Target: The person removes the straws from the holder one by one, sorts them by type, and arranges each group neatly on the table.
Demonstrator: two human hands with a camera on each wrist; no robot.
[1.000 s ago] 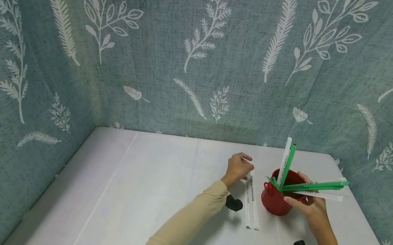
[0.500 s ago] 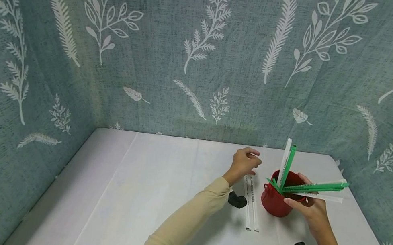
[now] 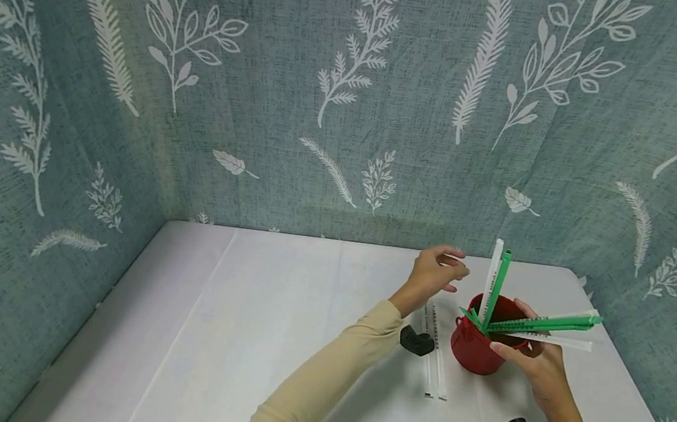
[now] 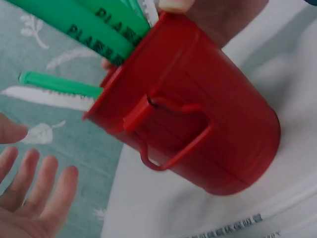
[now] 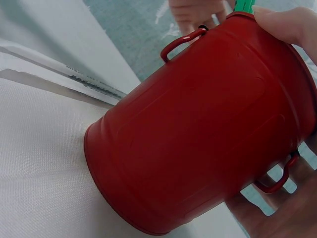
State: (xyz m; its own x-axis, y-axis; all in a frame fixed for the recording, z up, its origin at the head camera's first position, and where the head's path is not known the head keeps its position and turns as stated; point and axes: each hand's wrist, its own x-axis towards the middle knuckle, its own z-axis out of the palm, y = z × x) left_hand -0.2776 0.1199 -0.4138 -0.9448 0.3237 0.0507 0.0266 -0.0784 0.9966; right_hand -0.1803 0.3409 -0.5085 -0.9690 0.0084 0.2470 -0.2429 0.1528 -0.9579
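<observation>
My left hand (image 3: 432, 272) hovers left of a small red metal bucket (image 3: 476, 352), fingers loosely spread and holding nothing. In the left wrist view its fingers (image 4: 37, 181) stand apart from the bucket. My right hand (image 3: 540, 366) grips the bucket at its right side, the thumb (image 5: 282, 22) over the near rim and the other fingers by the side handle (image 5: 280, 181). Green wrapped straws (image 3: 557, 324) lean out to the right. A white wrapped straw (image 3: 491, 274) and a green one (image 3: 499, 281) stick up at the back. The bucket stands on the table.
Two white paper-wrapped straws (image 3: 436, 372) lie side by side on the white table (image 3: 248, 340), left of the bucket and partly under my left wrist. Black wrist cameras (image 3: 417, 342) sit on both wrists. A leaf-patterned green curtain (image 3: 277, 92) encloses the back and sides.
My left hand has moved right and slightly away from me, off the far ends of the two white straws and closer to the bucket. The right hand and bucket have stayed put.
</observation>
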